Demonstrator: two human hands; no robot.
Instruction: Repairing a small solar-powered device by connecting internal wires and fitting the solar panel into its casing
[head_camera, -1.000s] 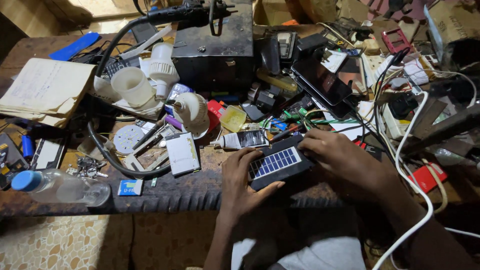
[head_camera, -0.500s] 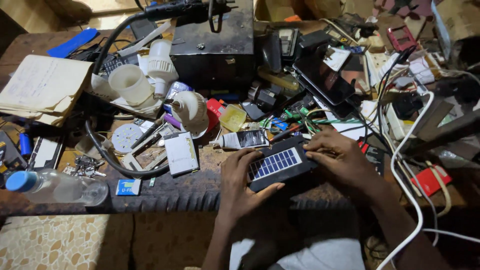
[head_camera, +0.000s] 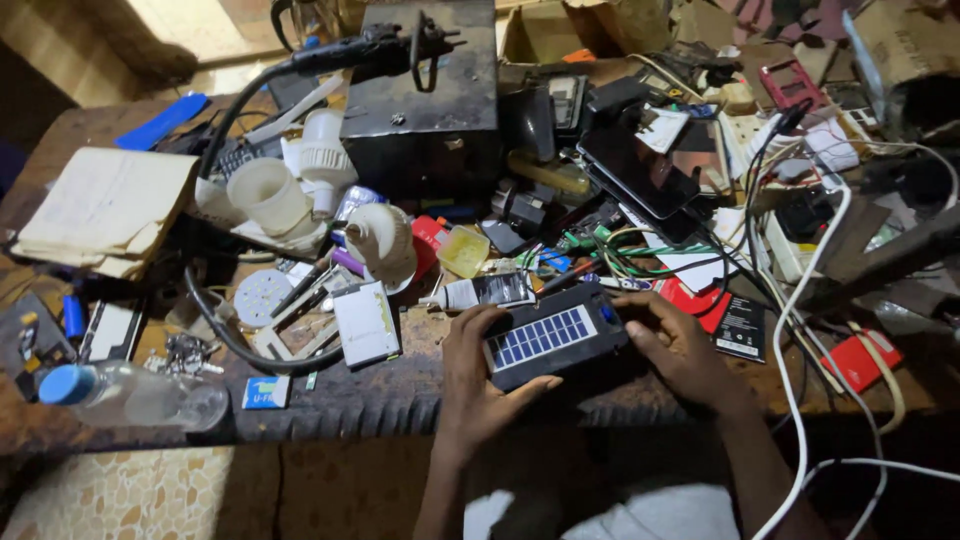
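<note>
Hands meet at the near edge of a cluttered worktop (head_camera: 400, 400), toward its right half, both on a dark rectangular solar power bank (head_camera: 553, 340) with a blue panel of cells on its upper face. The left hand (head_camera: 478, 375) cups the device's left end, thumb laid along the near side and fingers curled up over the far-left corner, closed on it. The right hand (head_camera: 680, 350) grips the right end, fingers wrapped over the top edge and thumb pressed near a small blue part at the corner. The device sits tilted, its right end further from the person, resting at or just above the worktop's near edge; whether it touches the surface cannot be told.

Just beyond the left hand lies a small white tube (head_camera: 478, 293). Left of it rests a white rectangular battery pack (head_camera: 365, 322), and further left a round white LED disc (head_camera: 262, 296). A clear plastic bottle with a blue cap (head_camera: 130, 395) lies on its side at the near-left corner. A stack of worn papers (head_camera: 105, 210) sits at the left edge. A black metal box (head_camera: 425, 95) stands at the far middle, with a dark phone (head_camera: 640, 170) to its right. White cables (head_camera: 820, 330) trail off the right side.
</note>
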